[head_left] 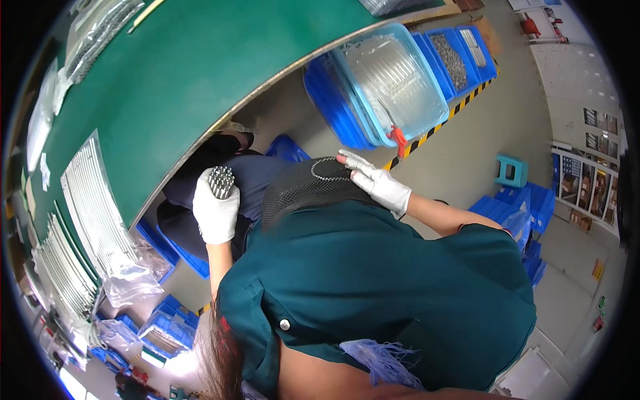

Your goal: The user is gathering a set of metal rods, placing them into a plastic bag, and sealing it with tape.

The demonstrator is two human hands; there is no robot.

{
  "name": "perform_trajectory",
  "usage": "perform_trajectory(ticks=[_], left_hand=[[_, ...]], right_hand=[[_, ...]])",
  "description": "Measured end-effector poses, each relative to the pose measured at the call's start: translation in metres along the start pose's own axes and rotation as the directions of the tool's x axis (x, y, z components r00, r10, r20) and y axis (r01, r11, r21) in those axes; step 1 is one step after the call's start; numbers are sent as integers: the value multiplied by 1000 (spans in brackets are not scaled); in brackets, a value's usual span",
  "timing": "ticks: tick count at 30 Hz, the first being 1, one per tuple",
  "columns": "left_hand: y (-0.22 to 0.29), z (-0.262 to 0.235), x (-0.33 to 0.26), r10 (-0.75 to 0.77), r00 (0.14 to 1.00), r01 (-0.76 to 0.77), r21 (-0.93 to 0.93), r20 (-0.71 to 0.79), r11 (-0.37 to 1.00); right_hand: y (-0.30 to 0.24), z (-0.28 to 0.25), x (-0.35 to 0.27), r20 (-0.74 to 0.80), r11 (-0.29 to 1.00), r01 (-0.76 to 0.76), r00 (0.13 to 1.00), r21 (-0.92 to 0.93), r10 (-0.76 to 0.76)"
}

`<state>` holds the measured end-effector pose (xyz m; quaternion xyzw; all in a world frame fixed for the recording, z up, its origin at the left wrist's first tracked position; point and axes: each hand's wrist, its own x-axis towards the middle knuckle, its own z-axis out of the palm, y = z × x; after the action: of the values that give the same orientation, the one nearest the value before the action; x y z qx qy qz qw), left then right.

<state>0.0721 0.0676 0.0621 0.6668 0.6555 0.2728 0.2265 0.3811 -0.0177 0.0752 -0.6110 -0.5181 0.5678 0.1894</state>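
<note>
My left hand (217,212), in a white glove, is wrapped round a bundle of shiny metal rods (222,183), seen mostly end-on. It is held above my dark-trousered lap, beside the table edge. My right hand (380,187), also gloved in white with some fingertips bare, lies with its fingers stretched out and somewhat apart. It rests at the edge of a black mesh cloth (293,190) over my lap. A pale looped line (328,171) shows on the mesh by its fingertips; whether it is a chain or a print, I cannot tell.
A green-topped table (180,73) curves along the left. Bagged long rods (100,200) lie on it. Beyond my lap stands a light-blue tub (437,100) with plastic-wrapped rods and red-handled pliers (398,139). Blue bins (453,60) with metal parts adjoin it. A teal stool (511,171) stands right.
</note>
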Motion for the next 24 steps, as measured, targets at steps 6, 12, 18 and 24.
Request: perform_trajectory(ticks=[6, 12, 18, 24], left_hand=[[1, -3, 0, -11, 1000, 11, 11, 12, 1000], [2, -2, 0, -33, 999, 32, 33, 38, 999], [4, -2, 0, -30, 999, 29, 18, 31, 999], [-6, 0, -3, -37, 999, 37, 49, 10, 998]], right_hand=[[48, -3, 2, -297, 729, -118, 860, 675, 414], [176, -38, -27, -474, 740, -653, 608, 159, 637], [177, -49, 4, -646, 735, -677, 543, 40, 536], [167, -49, 9, -685, 750, -661, 533, 29, 497]])
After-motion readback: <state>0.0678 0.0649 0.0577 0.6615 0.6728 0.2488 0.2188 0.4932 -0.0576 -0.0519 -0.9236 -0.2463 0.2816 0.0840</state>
